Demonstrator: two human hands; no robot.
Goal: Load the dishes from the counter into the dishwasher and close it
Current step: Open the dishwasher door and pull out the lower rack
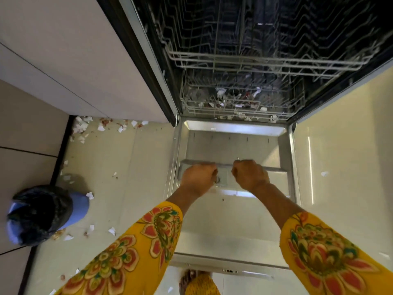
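Note:
The dishwasher stands open in front of me, its steel door (231, 143) folded down flat. The upper rack (265, 60) is partly slid out and looks bare. Pushed in below it, the lower rack (234, 105) holds small white and dark bits that I cannot make out. My left hand (198, 177) and my right hand (249, 174) hover side by side above the door, over the detergent dispenser (221, 180). Both are curled into fists, and no object shows in either. No dishes from the counter are in view.
White shards and crumbs (102, 126) litter the pale floor left of the door. A blue bin (40, 213) lined with a black bag stands at the lower left. Cabinet fronts (63, 60) run along the left. My foot (189, 279) is by the door's near edge.

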